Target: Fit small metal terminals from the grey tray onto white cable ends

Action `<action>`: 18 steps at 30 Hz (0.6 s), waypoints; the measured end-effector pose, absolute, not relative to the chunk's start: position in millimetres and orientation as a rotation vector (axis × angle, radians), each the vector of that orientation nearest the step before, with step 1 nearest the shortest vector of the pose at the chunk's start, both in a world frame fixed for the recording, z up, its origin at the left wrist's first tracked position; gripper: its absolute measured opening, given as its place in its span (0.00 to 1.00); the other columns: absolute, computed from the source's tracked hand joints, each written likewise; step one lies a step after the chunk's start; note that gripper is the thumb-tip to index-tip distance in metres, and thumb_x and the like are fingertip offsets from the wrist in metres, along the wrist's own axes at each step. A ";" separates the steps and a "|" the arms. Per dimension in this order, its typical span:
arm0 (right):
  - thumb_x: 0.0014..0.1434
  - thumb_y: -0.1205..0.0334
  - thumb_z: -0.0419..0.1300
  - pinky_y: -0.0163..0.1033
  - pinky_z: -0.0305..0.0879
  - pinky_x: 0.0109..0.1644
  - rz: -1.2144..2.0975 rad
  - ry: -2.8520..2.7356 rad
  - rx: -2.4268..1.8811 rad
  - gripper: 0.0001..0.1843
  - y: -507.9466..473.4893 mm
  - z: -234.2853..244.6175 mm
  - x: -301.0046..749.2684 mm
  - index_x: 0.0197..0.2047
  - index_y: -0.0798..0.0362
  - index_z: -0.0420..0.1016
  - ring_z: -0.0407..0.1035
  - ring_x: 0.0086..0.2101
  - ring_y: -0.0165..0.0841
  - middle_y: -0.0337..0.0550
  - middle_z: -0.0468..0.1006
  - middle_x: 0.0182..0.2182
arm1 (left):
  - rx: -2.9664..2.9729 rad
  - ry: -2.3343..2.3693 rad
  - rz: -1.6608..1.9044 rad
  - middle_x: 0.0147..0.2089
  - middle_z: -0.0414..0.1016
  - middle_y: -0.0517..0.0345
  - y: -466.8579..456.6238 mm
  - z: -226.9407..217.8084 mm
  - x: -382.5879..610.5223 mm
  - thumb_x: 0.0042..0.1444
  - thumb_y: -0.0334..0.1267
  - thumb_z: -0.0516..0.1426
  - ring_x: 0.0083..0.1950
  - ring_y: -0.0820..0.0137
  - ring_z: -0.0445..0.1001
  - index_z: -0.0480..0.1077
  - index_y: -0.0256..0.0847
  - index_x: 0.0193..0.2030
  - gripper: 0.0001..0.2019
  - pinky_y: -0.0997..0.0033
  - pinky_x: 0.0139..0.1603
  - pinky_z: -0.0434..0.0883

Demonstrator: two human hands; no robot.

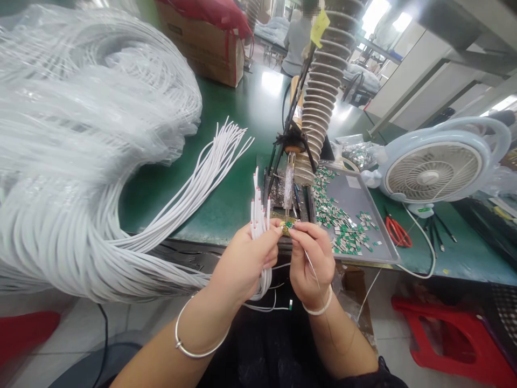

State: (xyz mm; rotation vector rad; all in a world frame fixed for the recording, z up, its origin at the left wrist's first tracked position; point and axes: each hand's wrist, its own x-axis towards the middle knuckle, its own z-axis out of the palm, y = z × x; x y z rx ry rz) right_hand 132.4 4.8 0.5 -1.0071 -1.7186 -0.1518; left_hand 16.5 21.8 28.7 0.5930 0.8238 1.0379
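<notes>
In the head view, just below frame centre, the left hand (247, 258) clasps white cables (258, 215) and the right hand (313, 264) pinches thin solder wire (310, 262), nearly meeting at a tiny green circuit board (289, 224). The cables look light, bendy, best gripped near their ends; the board, fragile, by its edges.

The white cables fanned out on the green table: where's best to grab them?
Probably mid-length on the white cables, from above and the right: the strands lie close together there, while their ends splay apart, and the plastic-wrapped coil crowds the left.
</notes>
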 end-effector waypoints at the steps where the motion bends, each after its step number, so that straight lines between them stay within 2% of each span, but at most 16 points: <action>1: 0.58 0.75 0.52 0.44 0.72 0.42 -0.139 -1.719 -1.004 0.15 4.4 0.2 132.6 0.46 0.51 0.69 0.70 0.41 0.34 0.48 0.71 0.40 | 0.593 0.829 1.035 0.15 0.53 0.73 21.9 27.8 16.4 0.48 0.33 0.58 0.15 0.84 0.47 0.66 0.36 0.32 0.06 0.85 0.15 0.48; 5: 0.58 0.75 0.51 0.44 0.71 0.42 -0.068 -1.693 -1.011 0.16 2.0 -1.2 134.8 0.47 0.51 0.68 0.70 0.41 0.34 0.47 0.73 0.39 | 0.620 0.843 0.991 0.14 0.51 0.74 21.5 24.9 14.3 0.48 0.34 0.58 0.15 0.83 0.46 0.66 0.37 0.33 0.06 0.83 0.15 0.48; 8: 0.59 0.75 0.48 0.41 0.70 0.39 0.060 -1.659 -1.071 0.16 0.3 -1.6 137.1 0.47 0.51 0.68 0.70 0.36 0.32 0.45 0.73 0.35 | 0.676 0.860 0.939 0.15 0.52 0.73 20.4 23.0 11.5 0.47 0.35 0.59 0.16 0.83 0.48 0.66 0.37 0.32 0.07 0.82 0.16 0.48; 13: 0.59 0.73 0.51 0.38 0.68 0.36 0.188 -1.702 -1.183 0.09 -1.1 -0.8 139.0 0.40 0.52 0.68 0.67 0.33 0.30 0.41 0.71 0.30 | 0.837 0.930 0.936 0.18 0.56 0.70 17.2 18.4 6.5 0.48 0.35 0.59 0.18 0.82 0.51 0.65 0.37 0.27 0.06 0.81 0.18 0.50; 18: 0.58 0.73 0.53 0.37 0.66 0.34 0.150 -1.702 -1.177 0.07 -1.5 -3.0 139.1 0.35 0.53 0.68 0.65 0.31 0.29 0.40 0.69 0.28 | 0.978 1.029 0.854 0.16 0.53 0.71 15.5 15.3 2.9 0.53 0.40 0.56 0.18 0.81 0.50 0.65 0.38 0.28 0.08 0.80 0.18 0.50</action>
